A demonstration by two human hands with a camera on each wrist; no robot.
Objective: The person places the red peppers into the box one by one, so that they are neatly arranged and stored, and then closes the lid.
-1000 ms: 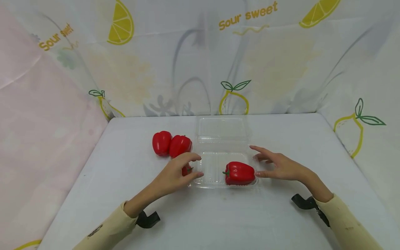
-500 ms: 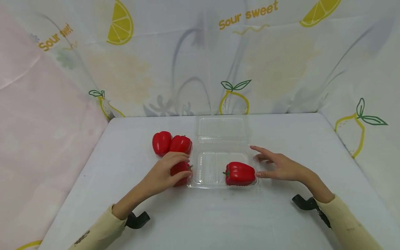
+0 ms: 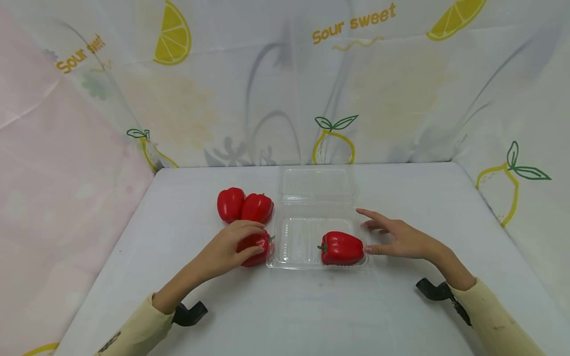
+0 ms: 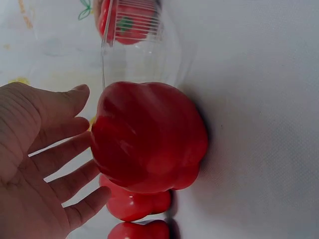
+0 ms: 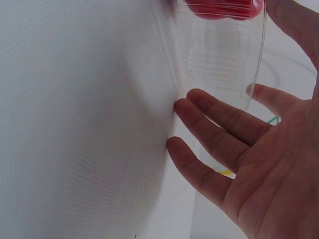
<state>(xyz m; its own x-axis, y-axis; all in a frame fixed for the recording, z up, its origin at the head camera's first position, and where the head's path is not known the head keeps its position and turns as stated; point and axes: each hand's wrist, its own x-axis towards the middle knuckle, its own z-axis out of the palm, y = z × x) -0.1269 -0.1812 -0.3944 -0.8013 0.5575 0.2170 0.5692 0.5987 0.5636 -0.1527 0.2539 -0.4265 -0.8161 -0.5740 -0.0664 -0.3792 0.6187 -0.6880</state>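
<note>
Now shifted left off the clear plastic clamshell point(image 3: 300, 242), with left hand point(image 3: 222, 253) spread over the nearest red bell pepper point(image 4: 149, 139) outside, seemingly poised, ungripping, and right hand point(image 3: 398, 240) spread, empty, beside 1 pepper point(image 3: 342, 248) inside.

4 red peppers point(image 3: 342, 248), 1 clear plastic container point(image 3: 300, 242), 2 hands point(image 3: 218, 252), 2 sleeves point(image 3: 140, 324), 1 white table point(image 3: 338, 316)

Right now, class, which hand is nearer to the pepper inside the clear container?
The right hand, just beside that pepper at its right end. The left hand is farther, beyond the container's left edge, at another pepper.
</note>
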